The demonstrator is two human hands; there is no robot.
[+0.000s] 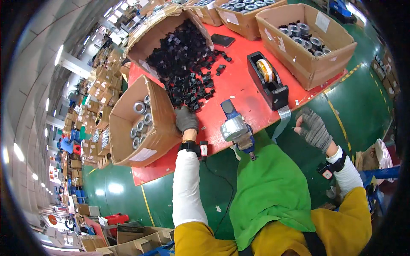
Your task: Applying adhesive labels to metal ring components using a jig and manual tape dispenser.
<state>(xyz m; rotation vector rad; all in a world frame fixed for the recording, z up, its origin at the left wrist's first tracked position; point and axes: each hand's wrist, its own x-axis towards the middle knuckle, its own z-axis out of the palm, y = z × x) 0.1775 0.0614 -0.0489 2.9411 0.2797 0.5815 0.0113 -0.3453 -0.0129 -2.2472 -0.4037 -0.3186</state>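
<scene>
My left hand (186,119) curls onto the black parts (188,64) spilling from the tipped box (147,36); whether its fingers hold one, can't tell. My right hand (314,130) pinches the silver tape (279,123) pulled off the dispenser (268,81).

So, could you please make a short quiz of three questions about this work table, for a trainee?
1. True or false: the left hand rests at the edge of the pile of small black parts.
2. What colour is the table top? A) red B) blue C) white
3. Fill in: the right hand is held off the table, near a strip of ____ tape.

Key: 1 true; 2 A; 3 silver-grey, hanging from the black tape dispenser.
</scene>
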